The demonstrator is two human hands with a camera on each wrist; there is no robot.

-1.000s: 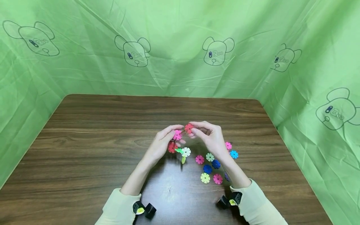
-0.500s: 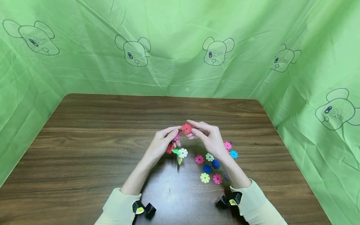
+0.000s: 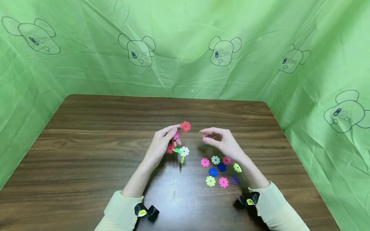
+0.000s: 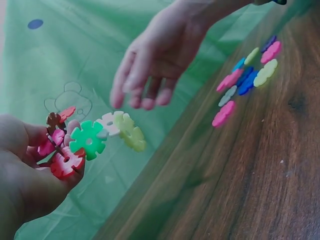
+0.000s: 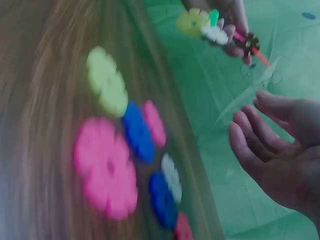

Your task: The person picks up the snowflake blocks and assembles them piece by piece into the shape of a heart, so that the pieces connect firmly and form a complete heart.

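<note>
Between its thumb and fingers my left hand (image 3: 157, 142) pinches a chain of notched plastic snowflake discs above the table. A red disc (image 3: 186, 126) forms the chain's upper end. Below it come a brown disc (image 5: 254, 46), a pink disc (image 4: 46, 147) and another red disc (image 4: 62, 165). A green disc (image 4: 82, 145), a white disc (image 3: 184, 151) and a yellow-green disc (image 4: 136, 138) stick out at the lower end. The left fingers partly hide how these join. To the right, apart from the chain, my right hand (image 3: 222, 139) holds nothing, its fingers loosely bent.
Several loose discs lie flat below the right hand, among them a pink disc (image 3: 224, 184), a blue disc (image 3: 213, 174), a purple disc (image 3: 235, 182) and a yellow-green disc (image 3: 210, 183). A green curtain (image 3: 185, 73) hangs behind the wooden table (image 3: 95, 128).
My right hand has let go of the upper red disc and moved right. The disc stays on the chain. My left hand has shifted slightly left with the chain.
</note>
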